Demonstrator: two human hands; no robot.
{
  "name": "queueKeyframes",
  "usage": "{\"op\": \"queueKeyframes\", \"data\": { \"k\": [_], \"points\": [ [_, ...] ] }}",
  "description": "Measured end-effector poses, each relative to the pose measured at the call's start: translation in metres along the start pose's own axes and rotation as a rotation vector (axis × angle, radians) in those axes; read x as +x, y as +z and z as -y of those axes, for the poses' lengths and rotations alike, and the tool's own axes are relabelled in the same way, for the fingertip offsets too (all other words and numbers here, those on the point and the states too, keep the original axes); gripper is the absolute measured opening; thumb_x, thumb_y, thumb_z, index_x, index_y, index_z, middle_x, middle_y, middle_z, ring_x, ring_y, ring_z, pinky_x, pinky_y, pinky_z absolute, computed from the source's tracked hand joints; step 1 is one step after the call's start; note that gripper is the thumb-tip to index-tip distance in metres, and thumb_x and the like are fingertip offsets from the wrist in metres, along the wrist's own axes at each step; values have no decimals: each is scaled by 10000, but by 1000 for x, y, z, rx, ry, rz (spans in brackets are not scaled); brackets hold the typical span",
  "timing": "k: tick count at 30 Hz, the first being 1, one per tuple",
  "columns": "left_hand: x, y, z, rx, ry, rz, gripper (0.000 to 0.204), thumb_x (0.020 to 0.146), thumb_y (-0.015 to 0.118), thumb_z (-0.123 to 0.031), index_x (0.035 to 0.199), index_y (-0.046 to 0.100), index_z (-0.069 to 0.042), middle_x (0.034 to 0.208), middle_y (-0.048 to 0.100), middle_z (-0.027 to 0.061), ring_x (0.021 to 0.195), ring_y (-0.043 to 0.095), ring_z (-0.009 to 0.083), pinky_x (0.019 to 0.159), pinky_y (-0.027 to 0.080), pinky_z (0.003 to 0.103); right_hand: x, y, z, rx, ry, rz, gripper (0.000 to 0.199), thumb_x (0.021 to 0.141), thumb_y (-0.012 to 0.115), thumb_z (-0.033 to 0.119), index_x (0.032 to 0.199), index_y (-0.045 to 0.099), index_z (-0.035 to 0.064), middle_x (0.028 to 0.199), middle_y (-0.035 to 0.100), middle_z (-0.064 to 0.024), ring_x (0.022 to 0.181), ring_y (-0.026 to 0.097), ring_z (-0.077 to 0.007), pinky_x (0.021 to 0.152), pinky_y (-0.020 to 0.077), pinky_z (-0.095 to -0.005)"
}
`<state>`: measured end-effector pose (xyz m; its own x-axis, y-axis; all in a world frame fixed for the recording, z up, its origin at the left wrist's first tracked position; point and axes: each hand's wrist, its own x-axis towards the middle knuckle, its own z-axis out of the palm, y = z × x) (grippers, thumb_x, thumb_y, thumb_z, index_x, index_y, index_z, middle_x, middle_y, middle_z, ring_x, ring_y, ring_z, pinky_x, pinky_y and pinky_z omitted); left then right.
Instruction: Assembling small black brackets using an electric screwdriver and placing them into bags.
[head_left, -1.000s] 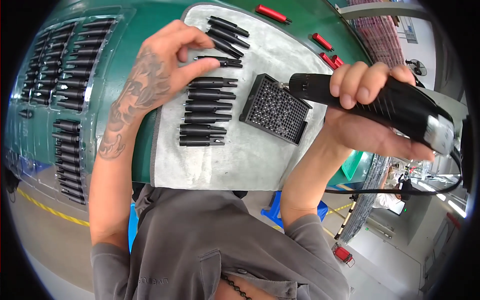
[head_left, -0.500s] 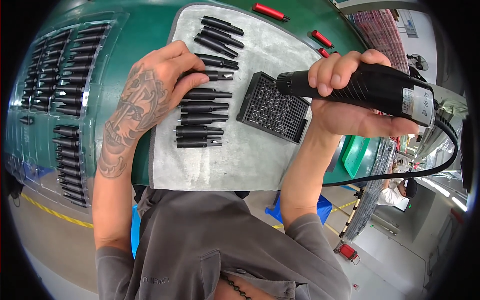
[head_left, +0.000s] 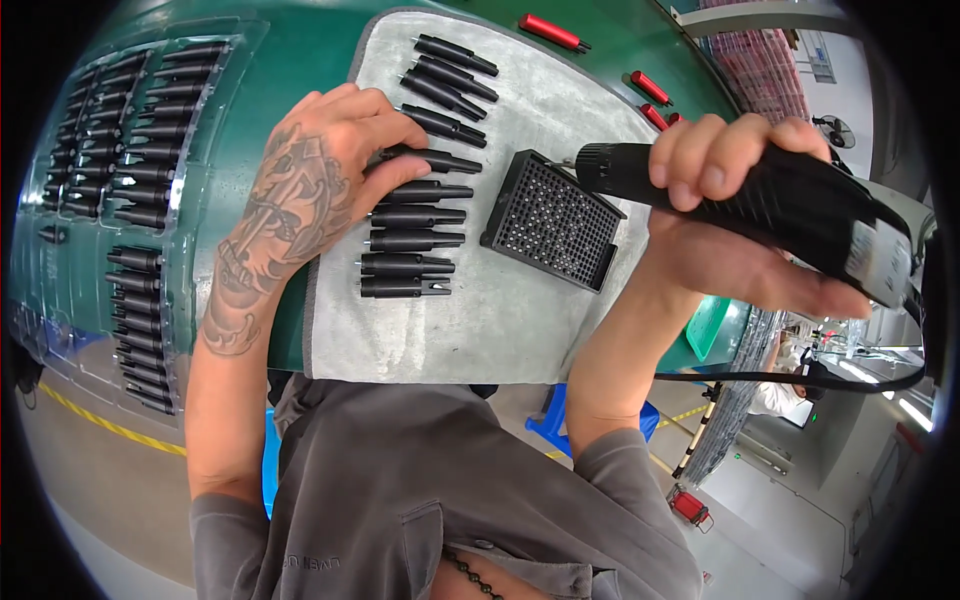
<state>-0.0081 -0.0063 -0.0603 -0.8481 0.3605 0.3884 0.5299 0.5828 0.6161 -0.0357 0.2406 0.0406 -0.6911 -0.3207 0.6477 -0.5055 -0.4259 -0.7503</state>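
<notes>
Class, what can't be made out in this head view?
Head view:
Slim black cylindrical part: partly hidden by the left hand.
Corded black cylindrical tool: grip partly hidden by the right hand.
Tiny bright specks in the black perforated rectangular tray: too small to identify.

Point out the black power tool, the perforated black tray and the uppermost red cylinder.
Black power tool [head_left: 775, 215]: head view, on its body.
Perforated black tray [head_left: 506, 198]: head view, on its left wall.
Uppermost red cylinder [head_left: 549, 31]: head view, on its red barrel.
</notes>
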Motion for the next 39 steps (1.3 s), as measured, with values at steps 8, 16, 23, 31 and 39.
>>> {"op": "queueKeyframes", "data": {
  "k": [8, 16, 23, 31, 39],
  "points": [
    [3, 2, 3, -37, -50, 2, 152, 754, 786, -124, 857, 675, -121, 855, 586, -32, 769, 546, 141, 814, 413, 287, 17, 28, -10, 16, 12, 66, 1120, 700, 383, 971, 1265, 531, 16, 739, 556, -70, 530, 504, -166, 462, 420, -345],
    [4, 3, 3, -94, -101, 21, 176, 739, 792, -93, 829, 642, -99, 836, 526, -25, 714, 477, 135, 805, 382, 277, 19, 47, -31, 69, 51, 58, 1128, 696, 406, 967, 1287, 511, 12, 759, 558, -76, 545, 512, -178, 461, 417, -344],
    [5, 3, 7, -149, -146, 92, 184, 733, 790, -86, 794, 618, -101, 826, 489, -25, 693, 442, 143, 776, 365, 271, 17, 51, -42, 111, 75, 98, 1147, 679, 397, 980, 1279, 517, 10, 750, 568, -82, 537, 518, -180, 458, 421, -340],
    [4, 4, 7, -138, -89, 56, 177, 738, 787, -96, 783, 615, -99, 815, 487, -28, 681, 430, 146, 756, 359, 270, 30, 38, -64, 179, 94, 153, 1174, 653, 376, 1001, 1266, 532, 13, 737, 581, -90, 528, 526, -178, 459, 430, -339],
    [7, 3, 5, -120, -66, 65, 172, 748, 784, -106, 781, 616, -96, 786, 477, -32, 670, 427, 138, 749, 360, 268, 28, 32, -66, 222, 82, 188, 1202, 626, 355, 1022, 1254, 547, 15, 724, 595, -98, 520, 533, -176, 460, 438, -337]
  ]
}}
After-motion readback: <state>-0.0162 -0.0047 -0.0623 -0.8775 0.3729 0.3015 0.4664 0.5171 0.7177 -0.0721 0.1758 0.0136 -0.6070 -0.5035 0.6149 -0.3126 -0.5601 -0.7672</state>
